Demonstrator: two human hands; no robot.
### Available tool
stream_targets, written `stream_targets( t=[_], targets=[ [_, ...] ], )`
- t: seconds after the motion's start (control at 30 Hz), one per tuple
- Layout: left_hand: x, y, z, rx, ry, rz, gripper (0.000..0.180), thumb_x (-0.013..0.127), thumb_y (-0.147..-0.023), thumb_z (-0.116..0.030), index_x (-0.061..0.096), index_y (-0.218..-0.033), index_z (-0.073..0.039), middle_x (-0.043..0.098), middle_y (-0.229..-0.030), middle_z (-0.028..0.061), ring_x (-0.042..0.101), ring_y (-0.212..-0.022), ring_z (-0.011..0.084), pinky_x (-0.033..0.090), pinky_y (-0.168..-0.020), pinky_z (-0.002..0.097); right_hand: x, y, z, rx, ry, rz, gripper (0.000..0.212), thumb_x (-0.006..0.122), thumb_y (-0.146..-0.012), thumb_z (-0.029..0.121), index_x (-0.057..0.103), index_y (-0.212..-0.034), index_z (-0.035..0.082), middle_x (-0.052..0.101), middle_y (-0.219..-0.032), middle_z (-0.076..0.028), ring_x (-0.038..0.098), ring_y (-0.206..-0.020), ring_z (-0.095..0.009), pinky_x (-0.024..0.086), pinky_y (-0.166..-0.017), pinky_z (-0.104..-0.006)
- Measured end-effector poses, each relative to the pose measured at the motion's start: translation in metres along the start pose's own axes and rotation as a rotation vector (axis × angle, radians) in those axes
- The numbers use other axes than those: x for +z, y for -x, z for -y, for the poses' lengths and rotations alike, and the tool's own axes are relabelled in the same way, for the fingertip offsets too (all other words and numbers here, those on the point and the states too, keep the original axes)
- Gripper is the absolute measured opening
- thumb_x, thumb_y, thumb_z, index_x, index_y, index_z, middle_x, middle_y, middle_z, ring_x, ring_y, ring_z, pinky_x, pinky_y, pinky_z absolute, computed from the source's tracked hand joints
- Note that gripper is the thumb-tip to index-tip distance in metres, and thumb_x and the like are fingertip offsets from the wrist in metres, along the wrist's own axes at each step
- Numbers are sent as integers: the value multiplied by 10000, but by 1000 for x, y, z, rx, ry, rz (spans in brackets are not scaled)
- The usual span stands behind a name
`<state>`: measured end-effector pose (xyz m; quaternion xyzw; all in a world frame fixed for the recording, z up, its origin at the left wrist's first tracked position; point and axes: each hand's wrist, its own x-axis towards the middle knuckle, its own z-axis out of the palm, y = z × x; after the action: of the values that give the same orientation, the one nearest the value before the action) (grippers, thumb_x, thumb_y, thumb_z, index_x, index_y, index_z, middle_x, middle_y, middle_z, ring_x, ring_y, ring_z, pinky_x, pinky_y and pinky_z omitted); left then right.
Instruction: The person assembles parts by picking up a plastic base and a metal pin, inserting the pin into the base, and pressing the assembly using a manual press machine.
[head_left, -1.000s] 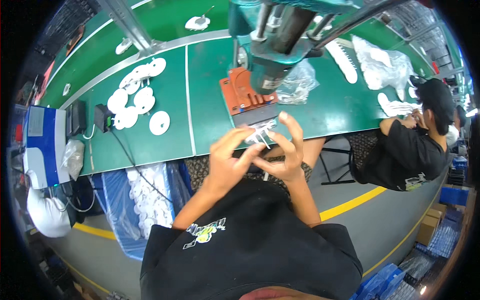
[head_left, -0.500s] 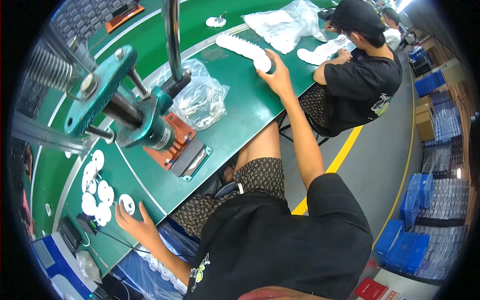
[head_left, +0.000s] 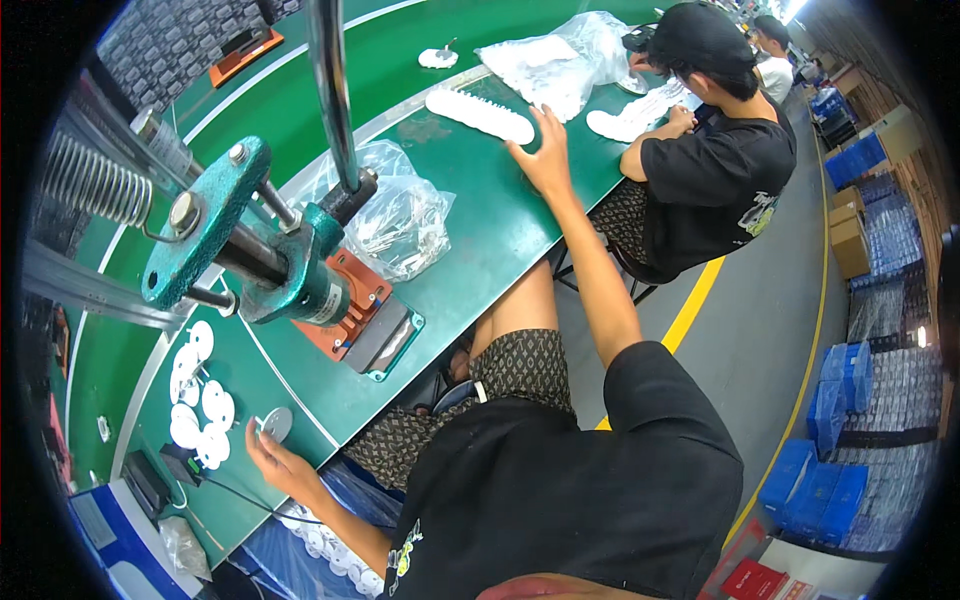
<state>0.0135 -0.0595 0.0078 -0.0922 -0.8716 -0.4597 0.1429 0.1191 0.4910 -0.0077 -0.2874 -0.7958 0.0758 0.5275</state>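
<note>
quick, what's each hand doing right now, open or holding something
Left hand: fingers pinching a round disc on the green table.
Right hand: open, empty, beside the long white stack.

Hands apart: left hand point(head_left: 272, 458) at grey disc point(head_left: 275, 424), right hand point(head_left: 545, 160) near white strip point(head_left: 480, 114).

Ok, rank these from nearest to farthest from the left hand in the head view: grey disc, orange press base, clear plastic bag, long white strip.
From the left hand:
1. Grey disc, at the fingertips, by the table's near edge.
2. Orange press base, under the green press.
3. Clear plastic bag, beyond the press.
4. Long white strip, far along the table, by the right hand.
</note>
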Motion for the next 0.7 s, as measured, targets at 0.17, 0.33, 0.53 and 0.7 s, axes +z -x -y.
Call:
stream_targets(
  t=[0.17,0.33,0.53,0.7],
  targets=[
    [30,-5,21,-119,291,166,227,535,-1004,-150,594,-1151,13,631,-995,92,597,-918,151,479,-808,282,-42,56,132,-320,-480,431,80,716,-783,70,670,-841,39,660,-812,-101,637,-818,-271,514,-739,-352],
    [41,-18,-43,93,-16,329,415,683,-900,-182,552,-1255,-11,579,-1155,151,574,-1054,255,447,-926,355,26,77,187,-257,-383,513,70,686,-806,84,656,-838,30,647,-854,-151,625,-852,-363,511,-758,-444],
    [47,-3,-40,317,-191,170,511,747,-836,-182,556,-1282,-24,493,-1313,195,504,-1198,350,382,-1036,428,23,67,188,-241,-235,685,88,651,-812,88,631,-880,36,640,-880,-147,615,-892,-374,479,-775,-462],
    [41,-2,-38,244,-107,175,245,659,-884,-84,649,-1119,-18,613,-1135,168,568,-1108,343,415,-986,419,-26,81,191,-29,-398,223,180,705,-810,65,707,-989,73,699,-897,-95,633,-782,-272,493,-712,-372]
  ],
)
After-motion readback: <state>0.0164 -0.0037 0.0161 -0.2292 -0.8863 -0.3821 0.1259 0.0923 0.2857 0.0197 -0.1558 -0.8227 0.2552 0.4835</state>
